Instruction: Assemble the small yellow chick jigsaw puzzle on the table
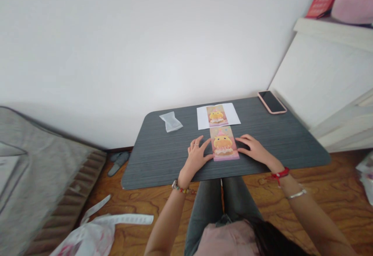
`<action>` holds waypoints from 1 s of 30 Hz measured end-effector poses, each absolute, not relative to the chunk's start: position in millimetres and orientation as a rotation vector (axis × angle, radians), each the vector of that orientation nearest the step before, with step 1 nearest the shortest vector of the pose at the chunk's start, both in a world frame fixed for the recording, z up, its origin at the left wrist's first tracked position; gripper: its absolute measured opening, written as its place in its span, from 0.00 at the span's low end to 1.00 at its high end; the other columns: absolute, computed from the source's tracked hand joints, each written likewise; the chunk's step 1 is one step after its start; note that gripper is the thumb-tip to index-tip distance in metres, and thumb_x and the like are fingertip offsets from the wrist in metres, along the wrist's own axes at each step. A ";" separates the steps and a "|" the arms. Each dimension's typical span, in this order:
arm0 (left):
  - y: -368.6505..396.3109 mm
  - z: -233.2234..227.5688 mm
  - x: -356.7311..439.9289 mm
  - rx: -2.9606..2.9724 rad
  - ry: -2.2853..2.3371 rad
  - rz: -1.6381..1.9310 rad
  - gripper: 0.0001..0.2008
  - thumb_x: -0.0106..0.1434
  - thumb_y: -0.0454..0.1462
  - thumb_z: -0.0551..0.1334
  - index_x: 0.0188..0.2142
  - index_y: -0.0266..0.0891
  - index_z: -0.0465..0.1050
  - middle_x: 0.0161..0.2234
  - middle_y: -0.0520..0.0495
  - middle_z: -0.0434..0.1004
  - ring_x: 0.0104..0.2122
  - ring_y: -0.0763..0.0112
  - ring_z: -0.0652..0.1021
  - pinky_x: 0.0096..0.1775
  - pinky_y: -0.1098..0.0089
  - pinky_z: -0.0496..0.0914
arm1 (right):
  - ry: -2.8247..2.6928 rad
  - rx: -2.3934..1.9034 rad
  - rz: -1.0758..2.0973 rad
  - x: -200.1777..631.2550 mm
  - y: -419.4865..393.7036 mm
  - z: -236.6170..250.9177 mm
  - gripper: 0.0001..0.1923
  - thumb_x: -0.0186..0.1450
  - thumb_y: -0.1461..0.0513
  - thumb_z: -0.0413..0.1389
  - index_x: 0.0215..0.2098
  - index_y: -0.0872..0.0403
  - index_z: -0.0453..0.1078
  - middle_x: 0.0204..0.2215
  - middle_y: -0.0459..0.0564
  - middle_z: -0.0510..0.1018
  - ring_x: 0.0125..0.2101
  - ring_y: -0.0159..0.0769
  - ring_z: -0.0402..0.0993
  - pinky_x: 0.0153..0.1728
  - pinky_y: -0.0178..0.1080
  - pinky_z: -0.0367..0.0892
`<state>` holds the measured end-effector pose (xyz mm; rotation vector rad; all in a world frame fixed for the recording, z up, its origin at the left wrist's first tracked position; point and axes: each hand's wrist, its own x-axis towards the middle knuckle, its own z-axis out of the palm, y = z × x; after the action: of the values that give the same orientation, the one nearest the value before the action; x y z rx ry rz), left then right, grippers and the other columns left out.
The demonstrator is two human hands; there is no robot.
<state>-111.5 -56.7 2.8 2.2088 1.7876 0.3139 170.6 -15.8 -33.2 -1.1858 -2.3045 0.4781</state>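
A picture card (223,144) with a yellow cartoon figure in a pink hat and a cake lies flat near the table's front edge. My left hand (198,154) rests at the card's left edge, fingers spread, thumb by the lower corner. At its right edge is my right hand (254,149), with thumb and fingers apart and the tips beside the card. Just beyond lies a white sheet (233,114), which bears a matching printed picture (216,116); the card's top meets the sheet's lower edge.
A small translucent bag (171,122) lies at the table's back left. On the back right is a phone (272,102) in a pink case. A wall borders the dark table (157,162) behind, and a white cabinet (329,73) stands to the right. A plastic bag (90,238) sits on the floor.
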 end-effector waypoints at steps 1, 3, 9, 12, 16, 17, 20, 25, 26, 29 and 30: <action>-54.9 3.1 -112.5 2.222 1.790 0.303 0.32 0.57 0.49 0.61 0.59 0.55 0.55 0.61 0.44 0.49 0.58 0.52 0.54 0.52 0.49 0.59 | -2.324 -1.180 0.496 170.9 -12.6 -31.6 0.23 0.62 0.52 0.53 0.54 0.50 0.65 0.43 0.54 0.69 0.46 0.43 0.67 0.49 0.48 0.64; -51.5 4.2 -113.9 2.252 1.795 0.263 0.32 0.57 0.51 0.60 0.59 0.55 0.55 0.62 0.43 0.47 0.59 0.50 0.53 0.52 0.48 0.59 | -2.377 -1.161 0.540 170.6 -6.4 -28.3 0.27 0.61 0.50 0.54 0.56 0.51 0.63 0.43 0.54 0.68 0.45 0.43 0.67 0.48 0.48 0.64; -49.9 7.3 -112.5 2.288 1.791 0.119 0.30 0.56 0.53 0.59 0.58 0.59 0.57 0.64 0.44 0.43 0.60 0.46 0.49 0.53 0.44 0.57 | -2.462 -1.156 0.595 168.0 1.0 -24.5 0.29 0.59 0.49 0.55 0.57 0.48 0.63 0.38 0.52 0.68 0.41 0.42 0.67 0.45 0.47 0.65; -51.1 7.7 -112.1 2.259 1.805 0.098 0.30 0.56 0.53 0.59 0.58 0.59 0.57 0.64 0.45 0.42 0.61 0.45 0.48 0.53 0.44 0.57 | -2.452 -1.160 0.575 168.0 0.1 -26.1 0.28 0.59 0.49 0.55 0.56 0.48 0.64 0.38 0.52 0.67 0.41 0.42 0.67 0.44 0.47 0.65; -50.4 7.9 -112.8 2.247 1.807 0.101 0.30 0.55 0.53 0.60 0.57 0.60 0.58 0.64 0.46 0.42 0.61 0.44 0.49 0.52 0.45 0.57 | -2.451 -1.162 0.562 168.3 -0.1 -28.0 0.28 0.59 0.50 0.56 0.56 0.48 0.64 0.37 0.51 0.67 0.39 0.41 0.67 0.43 0.46 0.66; -50.0 8.0 -113.0 2.244 1.806 0.101 0.30 0.55 0.53 0.60 0.57 0.60 0.58 0.64 0.46 0.42 0.61 0.44 0.49 0.52 0.45 0.57 | -2.452 -1.158 0.562 168.3 0.2 -28.2 0.28 0.59 0.50 0.56 0.56 0.48 0.64 0.36 0.51 0.67 0.39 0.41 0.67 0.43 0.46 0.66; -48.7 8.4 -113.4 2.221 1.810 0.096 0.30 0.55 0.53 0.61 0.57 0.60 0.58 0.65 0.46 0.42 0.61 0.44 0.48 0.53 0.45 0.56 | -2.447 -1.147 0.579 168.1 1.5 -28.0 0.29 0.59 0.49 0.56 0.56 0.50 0.64 0.37 0.52 0.67 0.39 0.41 0.67 0.42 0.46 0.66; -48.5 8.3 -113.7 2.201 1.801 0.106 0.30 0.55 0.53 0.61 0.57 0.59 0.59 0.65 0.46 0.41 0.61 0.45 0.47 0.53 0.44 0.56 | -2.450 -1.165 0.623 165.4 1.2 -24.6 0.28 0.59 0.51 0.57 0.56 0.51 0.65 0.36 0.51 0.67 0.38 0.40 0.67 0.42 0.45 0.66; -49.1 7.8 -113.7 2.205 1.800 0.111 0.30 0.55 0.53 0.61 0.57 0.59 0.59 0.65 0.46 0.41 0.61 0.45 0.47 0.53 0.44 0.56 | -2.454 -1.168 0.631 165.1 0.9 -23.4 0.28 0.59 0.51 0.57 0.56 0.51 0.65 0.36 0.51 0.67 0.38 0.41 0.67 0.42 0.45 0.66; -51.0 5.3 -113.8 2.232 1.799 0.134 0.30 0.55 0.54 0.61 0.57 0.57 0.60 0.65 0.44 0.41 0.61 0.45 0.47 0.53 0.45 0.56 | -2.469 -1.144 0.659 166.6 3.7 -19.5 0.27 0.59 0.53 0.57 0.55 0.51 0.65 0.37 0.51 0.68 0.39 0.40 0.68 0.43 0.44 0.66; -50.4 4.6 -114.2 2.240 1.802 0.143 0.31 0.55 0.54 0.60 0.58 0.56 0.59 0.64 0.43 0.42 0.61 0.46 0.48 0.53 0.45 0.56 | -2.472 -1.132 0.660 167.9 7.1 -17.9 0.26 0.59 0.54 0.57 0.55 0.51 0.65 0.38 0.51 0.68 0.39 0.39 0.68 0.43 0.43 0.66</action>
<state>-114.2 -50.4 4.6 2.2400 1.8022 0.1433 167.9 7.1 -17.9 -1.1324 -2.4717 0.6602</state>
